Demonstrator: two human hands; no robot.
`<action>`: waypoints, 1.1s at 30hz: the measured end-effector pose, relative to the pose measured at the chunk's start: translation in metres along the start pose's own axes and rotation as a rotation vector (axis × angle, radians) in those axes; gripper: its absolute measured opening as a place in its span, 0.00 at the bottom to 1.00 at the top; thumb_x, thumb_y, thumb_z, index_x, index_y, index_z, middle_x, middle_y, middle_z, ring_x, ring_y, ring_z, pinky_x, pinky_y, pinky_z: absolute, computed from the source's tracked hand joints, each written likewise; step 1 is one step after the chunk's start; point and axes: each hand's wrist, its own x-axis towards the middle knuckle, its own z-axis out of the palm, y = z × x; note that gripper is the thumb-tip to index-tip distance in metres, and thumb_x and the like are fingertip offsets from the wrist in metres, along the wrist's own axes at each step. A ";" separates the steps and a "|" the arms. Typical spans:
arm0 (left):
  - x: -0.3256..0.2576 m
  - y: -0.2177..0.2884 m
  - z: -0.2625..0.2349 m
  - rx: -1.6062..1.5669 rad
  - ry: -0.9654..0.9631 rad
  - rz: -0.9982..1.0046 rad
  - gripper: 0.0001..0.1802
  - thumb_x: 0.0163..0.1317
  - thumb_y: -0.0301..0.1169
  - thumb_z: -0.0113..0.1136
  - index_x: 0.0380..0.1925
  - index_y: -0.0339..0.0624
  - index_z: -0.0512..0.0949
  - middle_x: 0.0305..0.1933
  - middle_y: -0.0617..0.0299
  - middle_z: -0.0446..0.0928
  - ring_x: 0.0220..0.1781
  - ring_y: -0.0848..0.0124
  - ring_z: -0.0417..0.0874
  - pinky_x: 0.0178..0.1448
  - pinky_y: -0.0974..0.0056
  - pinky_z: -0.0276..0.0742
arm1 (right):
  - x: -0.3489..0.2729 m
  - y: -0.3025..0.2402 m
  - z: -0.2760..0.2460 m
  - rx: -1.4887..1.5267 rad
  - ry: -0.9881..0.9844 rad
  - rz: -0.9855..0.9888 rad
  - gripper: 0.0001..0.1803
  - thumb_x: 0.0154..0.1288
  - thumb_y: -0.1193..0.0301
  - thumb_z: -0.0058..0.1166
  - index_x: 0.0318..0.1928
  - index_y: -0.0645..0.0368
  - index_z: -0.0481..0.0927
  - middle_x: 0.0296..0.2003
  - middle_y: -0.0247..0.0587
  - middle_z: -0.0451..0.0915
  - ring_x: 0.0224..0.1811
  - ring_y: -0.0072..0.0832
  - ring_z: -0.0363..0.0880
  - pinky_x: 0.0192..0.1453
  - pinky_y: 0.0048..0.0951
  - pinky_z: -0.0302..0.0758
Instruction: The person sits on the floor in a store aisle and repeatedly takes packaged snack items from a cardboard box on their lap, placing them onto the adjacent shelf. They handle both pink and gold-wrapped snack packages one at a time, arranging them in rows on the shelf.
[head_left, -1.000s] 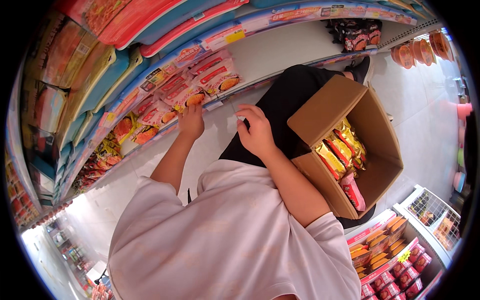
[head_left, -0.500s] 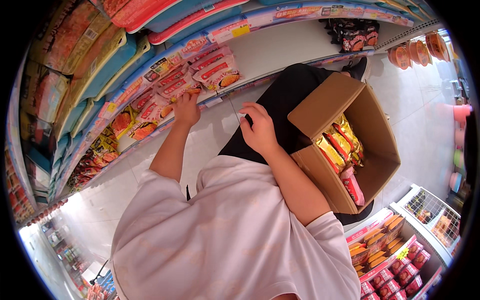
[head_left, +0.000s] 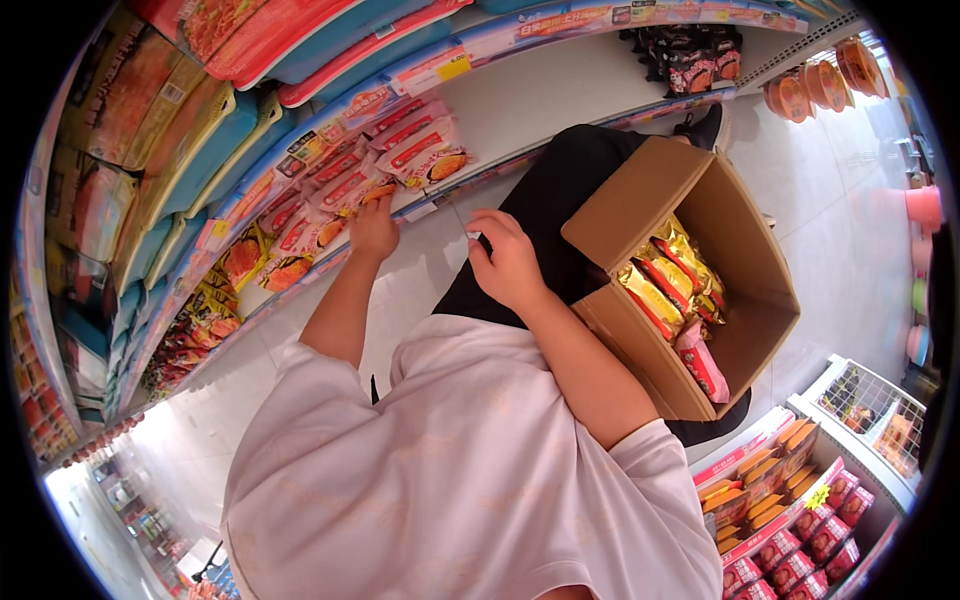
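Observation:
My left hand (head_left: 374, 232) reaches to the low shelf, its fingers stretched against the front end of a pink instant-noodle packet (head_left: 350, 190). Several more pink packets (head_left: 425, 150) lie in rows beside it, each with a food picture on its front end. My right hand (head_left: 508, 262) hovers above my dark-trousered leg, fingers loosely bent and thumb apart, holding nothing. To its right an opened cardboard box (head_left: 745, 310) leans by my leg. Inside are several gold-and-red packets (head_left: 660, 290) and a pink packet (head_left: 702, 362).
Above the low shelf (head_left: 500, 110) hang larger packs in blue trays (head_left: 215, 150). Yellow-and-red packets (head_left: 205, 310) lie left of the pink ones, and black packets (head_left: 690, 60) sit at the far end. A display of cups and packs (head_left: 790, 510) stands at lower right.
The view has shifted slightly. My left hand stays at the pink packets with its fingers a little straighter; my right hand has moved slightly and remains empty.

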 end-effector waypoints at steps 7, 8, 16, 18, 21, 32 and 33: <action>0.007 -0.011 0.002 -0.008 0.053 0.043 0.34 0.61 0.34 0.68 0.69 0.57 0.71 0.66 0.56 0.77 0.70 0.55 0.77 0.68 0.40 0.70 | -0.002 -0.001 -0.002 0.016 0.003 -0.025 0.11 0.60 0.80 0.60 0.44 0.65 0.82 0.53 0.54 0.82 0.55 0.55 0.80 0.61 0.47 0.79; 0.007 -0.012 0.002 -0.007 0.052 0.042 0.34 0.61 0.35 0.68 0.69 0.57 0.71 0.66 0.56 0.77 0.70 0.55 0.77 0.68 0.40 0.70 | -0.002 -0.001 -0.002 0.018 0.003 -0.023 0.10 0.61 0.80 0.60 0.44 0.65 0.82 0.52 0.54 0.82 0.55 0.55 0.80 0.61 0.47 0.79; 0.008 -0.012 -0.004 -0.012 0.058 0.044 0.31 0.63 0.40 0.67 0.68 0.57 0.72 0.68 0.54 0.77 0.72 0.54 0.76 0.70 0.40 0.71 | -0.004 0.000 -0.002 0.009 -0.002 -0.021 0.10 0.61 0.80 0.60 0.44 0.65 0.82 0.52 0.53 0.82 0.56 0.55 0.80 0.62 0.46 0.79; 0.010 -0.011 -0.010 -0.014 0.014 0.023 0.32 0.63 0.42 0.68 0.68 0.57 0.72 0.69 0.54 0.76 0.73 0.53 0.75 0.71 0.39 0.71 | -0.005 -0.002 -0.001 -0.002 -0.004 -0.022 0.10 0.60 0.80 0.60 0.44 0.65 0.82 0.52 0.53 0.82 0.56 0.54 0.80 0.62 0.46 0.79; 0.012 -0.005 -0.012 -0.054 -0.030 -0.001 0.34 0.63 0.42 0.68 0.70 0.56 0.71 0.73 0.55 0.74 0.74 0.52 0.74 0.72 0.38 0.70 | -0.009 -0.013 -0.006 -0.068 -0.068 -0.071 0.11 0.61 0.79 0.61 0.44 0.65 0.83 0.52 0.53 0.83 0.57 0.54 0.80 0.62 0.47 0.79; 0.031 -0.029 0.014 -0.260 -0.095 0.093 0.27 0.62 0.37 0.70 0.60 0.42 0.79 0.59 0.43 0.83 0.63 0.47 0.84 0.64 0.49 0.80 | -0.037 -0.145 -0.183 0.063 -0.421 -0.023 0.14 0.67 0.73 0.64 0.52 0.63 0.84 0.55 0.52 0.83 0.57 0.50 0.83 0.62 0.44 0.80; 0.028 -0.025 0.005 -0.286 -0.113 0.081 0.25 0.63 0.37 0.69 0.58 0.41 0.80 0.56 0.41 0.84 0.60 0.46 0.85 0.61 0.49 0.81 | -0.044 -0.147 -0.211 0.050 -0.352 0.061 0.15 0.67 0.74 0.65 0.52 0.64 0.84 0.54 0.52 0.85 0.56 0.48 0.84 0.60 0.42 0.81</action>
